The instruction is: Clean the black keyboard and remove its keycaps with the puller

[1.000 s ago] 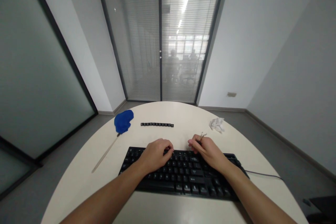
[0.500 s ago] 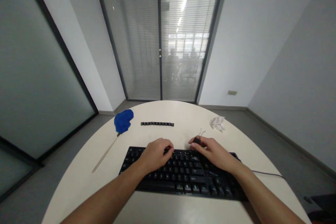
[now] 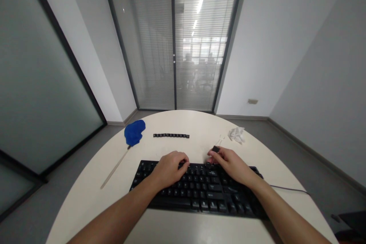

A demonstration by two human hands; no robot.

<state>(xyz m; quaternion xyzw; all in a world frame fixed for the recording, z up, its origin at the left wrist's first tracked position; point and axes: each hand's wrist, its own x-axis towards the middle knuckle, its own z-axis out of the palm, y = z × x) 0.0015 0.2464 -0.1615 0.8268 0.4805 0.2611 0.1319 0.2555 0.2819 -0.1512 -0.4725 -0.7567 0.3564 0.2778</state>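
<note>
You are pressing your left hand, fingers curled with nothing gripped, onto the keyboard, steadying it. Your right hand is pinching a wire keycap puller with a black keycap in it, just past the top row. Farther off, pulled keycaps are lying in a row, keeping their order.

Black keyboard flat on table; small black keycap pinched above rear edge.
</note>
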